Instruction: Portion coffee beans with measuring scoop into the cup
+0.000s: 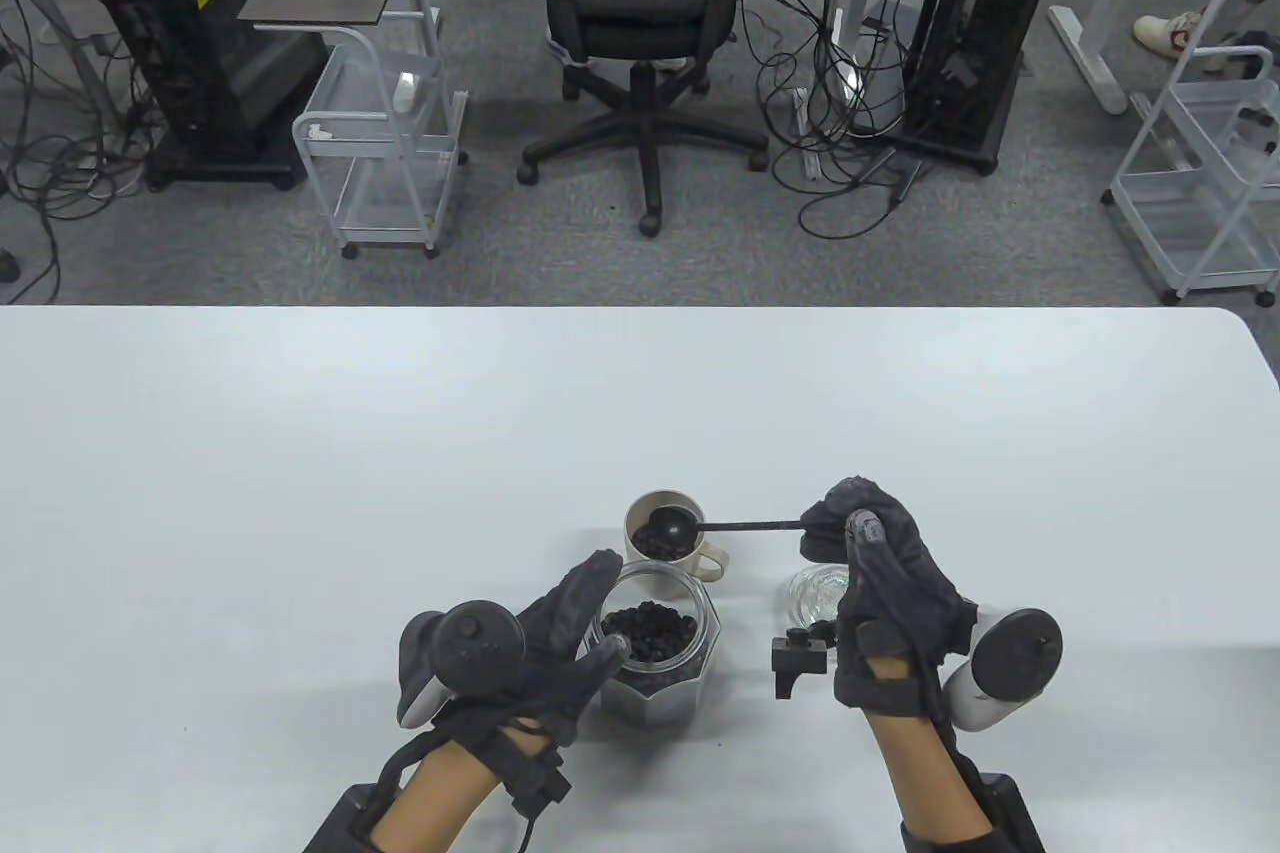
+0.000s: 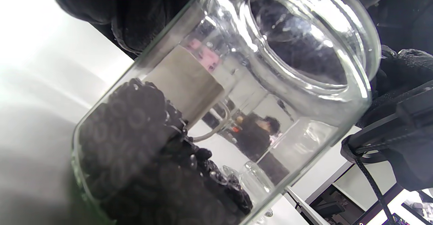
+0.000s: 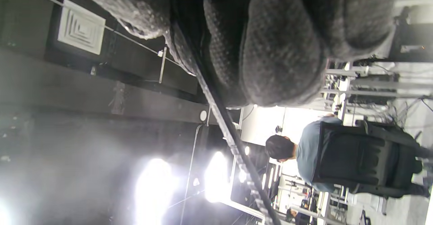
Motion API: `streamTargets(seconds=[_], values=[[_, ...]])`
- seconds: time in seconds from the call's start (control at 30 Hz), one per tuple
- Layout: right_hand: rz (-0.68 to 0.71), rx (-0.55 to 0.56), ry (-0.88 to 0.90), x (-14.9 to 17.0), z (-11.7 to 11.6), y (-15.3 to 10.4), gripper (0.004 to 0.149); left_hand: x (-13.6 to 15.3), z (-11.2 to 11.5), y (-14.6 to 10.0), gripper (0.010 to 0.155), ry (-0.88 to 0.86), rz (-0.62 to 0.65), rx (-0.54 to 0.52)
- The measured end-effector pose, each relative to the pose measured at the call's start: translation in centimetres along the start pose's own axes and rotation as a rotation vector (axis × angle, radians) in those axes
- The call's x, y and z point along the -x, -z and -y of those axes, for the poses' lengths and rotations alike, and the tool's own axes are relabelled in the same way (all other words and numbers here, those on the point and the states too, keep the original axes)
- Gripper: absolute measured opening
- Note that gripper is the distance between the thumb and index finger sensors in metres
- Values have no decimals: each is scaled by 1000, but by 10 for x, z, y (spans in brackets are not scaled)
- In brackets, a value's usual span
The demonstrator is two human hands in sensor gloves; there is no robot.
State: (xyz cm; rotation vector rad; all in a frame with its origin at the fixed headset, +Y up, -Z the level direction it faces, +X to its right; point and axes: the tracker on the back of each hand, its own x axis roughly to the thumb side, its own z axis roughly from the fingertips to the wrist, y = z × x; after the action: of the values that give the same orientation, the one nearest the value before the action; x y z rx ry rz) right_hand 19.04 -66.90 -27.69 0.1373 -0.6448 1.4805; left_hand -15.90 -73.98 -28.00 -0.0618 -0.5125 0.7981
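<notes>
A beige cup (image 1: 700,560) with coffee beans in it stands mid-table. The black measuring scoop (image 1: 672,525) hovers with its bowl over the cup's mouth, its handle reaching right. My right hand (image 1: 818,529) pinches the end of that handle. In front of the cup is a glass jar (image 1: 655,658), part filled with coffee beans (image 1: 650,633). My left hand (image 1: 600,608) wraps around the jar from the left, thumb at the near side. In the left wrist view the jar (image 2: 216,116) fills the frame, beans (image 2: 135,157) at its bottom. In the right wrist view only curled gloved fingers (image 3: 280,49) show.
The jar's glass lid (image 1: 815,593) lies right of the jar, under my right hand. A small black clamp-like piece (image 1: 795,661) sits just in front of it. The white table (image 1: 300,493) stretches wide to the left and back. An office chair and carts stand beyond its far edge.
</notes>
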Motion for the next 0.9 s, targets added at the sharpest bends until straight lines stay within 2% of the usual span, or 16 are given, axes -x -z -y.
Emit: streamTargets(seconds=[0.13, 0.33, 0.7, 0.9], values=[[-16, -3, 45, 2, 2, 2, 40, 0, 0, 0, 84, 2, -1, -2], [64, -84, -25, -6, -4, 2, 39, 0, 0, 0, 84, 1, -2, 2], [371, -319, -305, -26, -43, -17, 39, 0, 0, 0, 84, 1, -2, -1], [429, -436, -387, -23, -59, -27, 39, 0, 0, 0, 84, 0, -3, 1]])
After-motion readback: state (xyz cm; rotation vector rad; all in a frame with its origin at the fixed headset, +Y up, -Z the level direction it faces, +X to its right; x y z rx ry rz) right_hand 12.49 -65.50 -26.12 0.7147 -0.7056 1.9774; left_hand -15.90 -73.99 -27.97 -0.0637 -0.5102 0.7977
